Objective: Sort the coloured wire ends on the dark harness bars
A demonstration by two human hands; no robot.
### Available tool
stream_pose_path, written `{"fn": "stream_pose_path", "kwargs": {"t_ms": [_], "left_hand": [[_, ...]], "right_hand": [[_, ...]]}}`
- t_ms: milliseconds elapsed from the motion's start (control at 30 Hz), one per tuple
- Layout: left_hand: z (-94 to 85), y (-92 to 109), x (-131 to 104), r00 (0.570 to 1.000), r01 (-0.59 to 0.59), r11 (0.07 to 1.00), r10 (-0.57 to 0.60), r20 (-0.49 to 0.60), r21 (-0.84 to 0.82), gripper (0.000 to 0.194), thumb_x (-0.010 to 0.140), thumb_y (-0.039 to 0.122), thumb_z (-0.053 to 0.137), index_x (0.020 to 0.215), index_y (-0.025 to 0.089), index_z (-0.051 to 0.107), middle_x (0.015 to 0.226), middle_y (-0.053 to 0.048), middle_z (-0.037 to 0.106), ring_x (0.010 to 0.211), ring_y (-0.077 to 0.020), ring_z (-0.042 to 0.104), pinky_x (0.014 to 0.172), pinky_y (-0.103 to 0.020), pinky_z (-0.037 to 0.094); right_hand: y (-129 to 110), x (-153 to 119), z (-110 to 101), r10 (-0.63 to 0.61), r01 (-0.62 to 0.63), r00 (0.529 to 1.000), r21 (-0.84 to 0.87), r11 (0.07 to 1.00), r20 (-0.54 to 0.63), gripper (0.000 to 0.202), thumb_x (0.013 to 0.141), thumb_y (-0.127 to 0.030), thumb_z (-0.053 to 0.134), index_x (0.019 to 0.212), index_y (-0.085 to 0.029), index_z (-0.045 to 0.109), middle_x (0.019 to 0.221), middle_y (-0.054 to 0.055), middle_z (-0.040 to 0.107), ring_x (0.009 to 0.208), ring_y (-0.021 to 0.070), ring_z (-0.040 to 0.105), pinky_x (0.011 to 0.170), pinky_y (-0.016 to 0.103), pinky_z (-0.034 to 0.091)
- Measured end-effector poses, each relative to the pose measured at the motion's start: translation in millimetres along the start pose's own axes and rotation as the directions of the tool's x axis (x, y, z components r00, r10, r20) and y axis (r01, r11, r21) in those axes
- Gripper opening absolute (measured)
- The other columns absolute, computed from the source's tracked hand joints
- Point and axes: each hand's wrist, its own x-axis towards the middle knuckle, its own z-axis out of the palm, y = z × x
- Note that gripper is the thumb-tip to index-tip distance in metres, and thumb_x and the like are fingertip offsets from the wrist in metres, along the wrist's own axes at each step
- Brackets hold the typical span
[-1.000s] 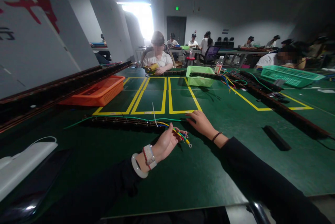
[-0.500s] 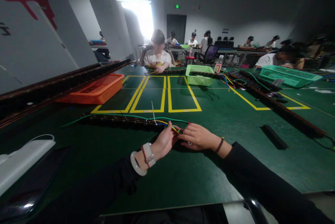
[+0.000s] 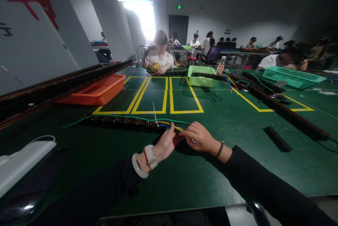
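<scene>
A dark wire bundle (image 3: 118, 121) lies across the green table in front of me, a green wire (image 3: 102, 115) running along its top. Near its right end, a white cable tie (image 3: 154, 113) sticks up. My left hand (image 3: 167, 143) is closed around the loose coloured wires there, thumb on top. At the same wires, my right hand (image 3: 198, 137) pinches with thumb and forefinger, touching the left fingertips. Yellow wire (image 3: 166, 124) shows just left of the hands. The wire ends are mostly hidden by my fingers; a small pale ring-shaped end shows under the right hand.
An orange basket (image 3: 105, 90) stands back left beneath long dark strips (image 3: 66, 81). A light green basket (image 3: 202, 78) and a bottle (image 3: 221, 65) stand farther back. A black strip (image 3: 277, 138) lies right; a white box (image 3: 26, 162) and phone (image 3: 37, 180) lie left. A co-worker (image 3: 160, 53) sits opposite.
My right hand has shifted slightly and its fingers have drawn into a tighter pinch at the wires. My left hand stays nearly in place.
</scene>
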Motion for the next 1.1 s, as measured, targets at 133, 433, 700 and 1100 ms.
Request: {"fn": "stream_pose_path", "kwargs": {"t_ms": [133, 433, 700, 1100], "left_hand": [[0.4, -1, 0, 1.000, -0.017, 1.000, 0.017, -0.010, 0.000, 0.036, 0.090, 0.040, 0.042, 0.084, 0.010, 0.060, 0.086, -0.011, 0.065, 0.088, -0.0178, 0.060, 0.088, -0.034, 0.045], [-2.0, -2, 2, 0.995, -0.014, 1.000, 0.016, -0.102, 0.020, 0.029, 0.091, 0.034, 0.042, 0.075, 0.013, 0.053, 0.078, -0.010, 0.064, 0.084, -0.0190, 0.062, 0.085, -0.037, 0.045], [1.2, 0, -1, 0.993, 0.000, 1.000, 0.003, -0.116, 0.032, 0.030, 0.093, 0.027, 0.036, 0.072, 0.013, 0.051, 0.076, -0.010, 0.064, 0.081, -0.0180, 0.062, 0.082, -0.035, 0.044], [1.1, 2, -2, 0.991, 0.017, 1.000, -0.016, -0.129, 0.005, 0.030, 0.092, 0.028, 0.039, 0.071, 0.014, 0.053, 0.074, -0.006, 0.061, 0.075, -0.0145, 0.060, 0.079, -0.030, 0.045]], "right_hand": [[-3, 1, -3, 0.187, -0.173, 0.981, 0.198, 0.965, -0.058, 0.023, 0.084, -0.011, 0.045, 0.098, -0.018, 0.063, 0.080, 0.005, 0.058, 0.075, 0.0168, 0.051, 0.070, 0.031, 0.041], [18, -3, 6, 0.454, -0.434, 0.891, 0.260, 0.863, -0.022, 0.025, 0.089, -0.015, 0.044, 0.106, -0.019, 0.062, 0.087, 0.005, 0.063, 0.080, 0.0159, 0.058, 0.073, 0.029, 0.047], [22, -6, 13, 0.304, -0.311, 0.937, 0.011, 0.950, 0.175, 0.025, 0.086, -0.010, 0.050, 0.107, -0.015, 0.063, 0.081, 0.007, 0.063, 0.076, 0.0165, 0.055, 0.069, 0.028, 0.044], [13, -4, -10, 0.079, -0.080, 0.997, 0.057, 0.995, 0.013, 0.028, 0.094, -0.033, 0.039, 0.102, -0.015, 0.060, 0.076, 0.006, 0.060, 0.071, 0.0169, 0.052, 0.068, 0.031, 0.039]]}}
